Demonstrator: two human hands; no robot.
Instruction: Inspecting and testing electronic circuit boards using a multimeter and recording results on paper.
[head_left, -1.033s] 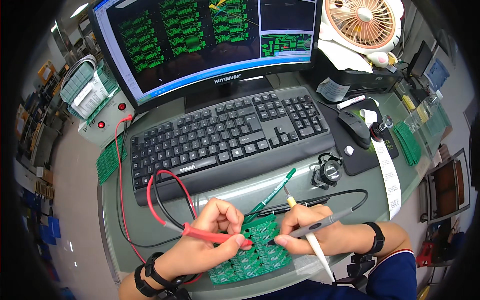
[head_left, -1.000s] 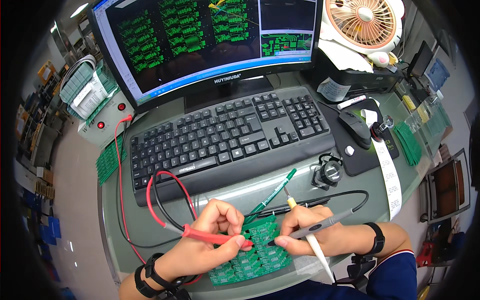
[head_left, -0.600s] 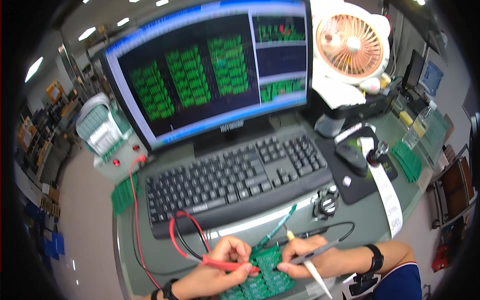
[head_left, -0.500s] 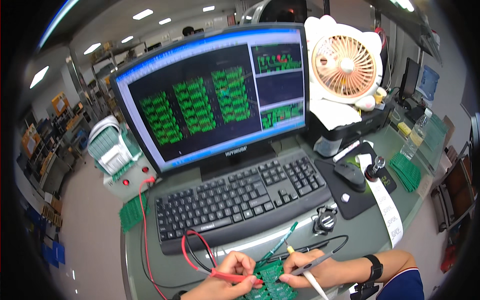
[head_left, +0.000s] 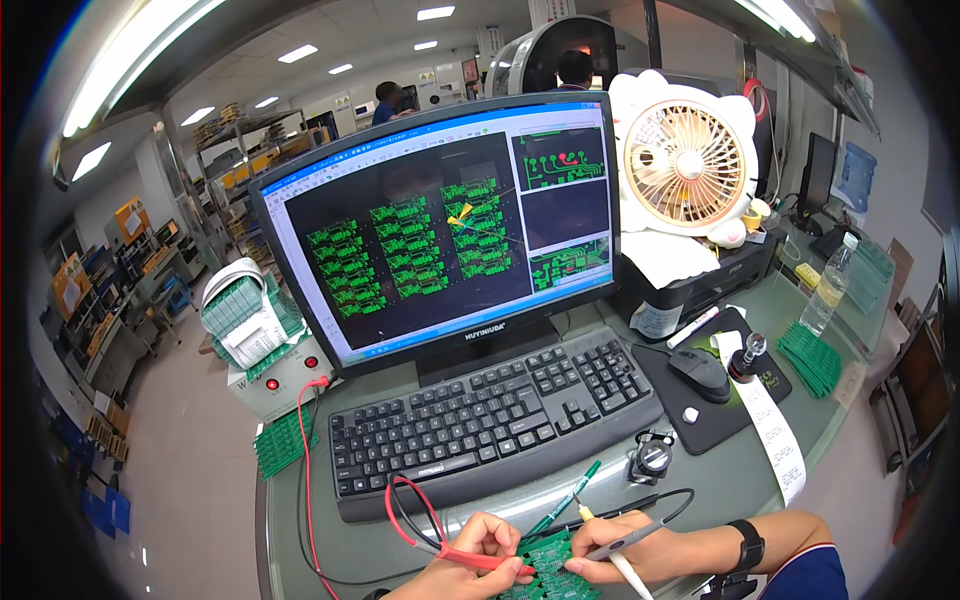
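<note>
Near the lower edge, my left hand point(head_left: 492, 530) is closed around a red test probe point(head_left: 472, 559), whose tip reaches the green circuit board point(head_left: 556, 572). My right hand point(head_left: 650, 550) grips a grey test probe point(head_left: 640, 531) together with a white pen-shaped tool point(head_left: 630, 574) that has a yellowish end. Thumb and fingers of both hands rest at the board's edges. Whether the grey probe's tip touches the board is hidden by my right fingers. A green pen point(head_left: 566, 500) lies just beyond the board.
Beyond my hands are a black keyboard point(head_left: 490, 420) and a monitor point(head_left: 410, 240) with green board layouts. A red lead point(head_left: 306, 470) runs to a grey box point(head_left: 280, 385) at left. A magnifier loupe point(head_left: 652, 458), mouse point(head_left: 698, 373), paper strip point(head_left: 775, 440) and bottle point(head_left: 830, 285) stand right.
The head view has tilted up, so monitor and keyboard sit lower in the picture. A yellow marker now shows on the screen's layout. Both hands keep their holds at the board.
</note>
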